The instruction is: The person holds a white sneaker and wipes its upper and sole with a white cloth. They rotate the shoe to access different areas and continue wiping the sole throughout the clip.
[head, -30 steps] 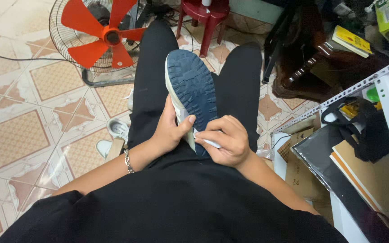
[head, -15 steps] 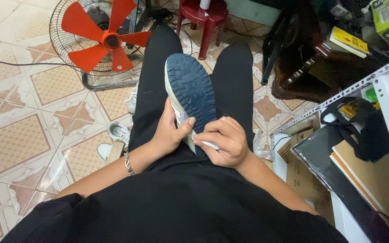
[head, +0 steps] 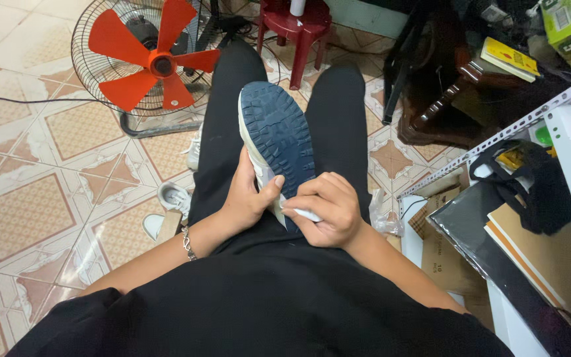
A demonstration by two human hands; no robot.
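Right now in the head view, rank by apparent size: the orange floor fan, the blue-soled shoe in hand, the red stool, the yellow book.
1. Orange floor fan, largest.
2. Blue-soled shoe, held by the left hand and right hand; it is nearer the camera, so it looks bigger.
3. Red stool, partly cut off.
4. Yellow book, smallest.

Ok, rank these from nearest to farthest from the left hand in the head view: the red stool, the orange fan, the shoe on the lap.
1. Shoe: gripped by the left hand, on the lap.
2. Orange fan: on the floor, up and left.
3. Red stool: beyond the knees, at the top.
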